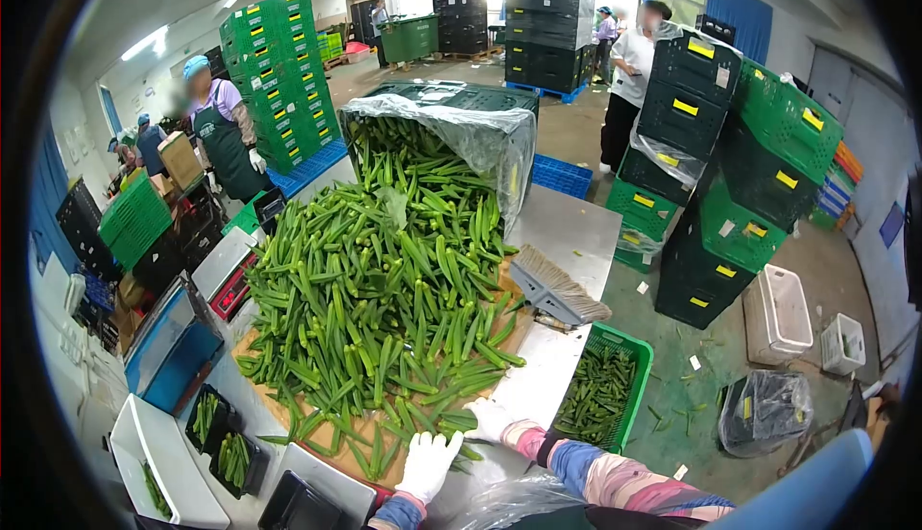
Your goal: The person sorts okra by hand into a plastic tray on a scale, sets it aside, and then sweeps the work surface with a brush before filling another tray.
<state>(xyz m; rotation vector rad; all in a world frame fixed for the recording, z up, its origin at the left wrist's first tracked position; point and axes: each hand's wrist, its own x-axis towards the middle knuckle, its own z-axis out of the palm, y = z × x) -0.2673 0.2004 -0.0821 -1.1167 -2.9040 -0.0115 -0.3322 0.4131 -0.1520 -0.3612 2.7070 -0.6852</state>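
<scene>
Green okra [375, 271] spills from a crate [442, 92] lying sideways on the bench [576, 228], apparently for reach; left hand [429, 466] splayed, right hand [490, 421] unclear.

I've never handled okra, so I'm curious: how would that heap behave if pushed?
The okra would probably slide and tumble, since the pods lie loose in a high heap spilling from the tipped crate. Single pods are likely light, being slim, and fairly stiff, as most look straight.
</scene>
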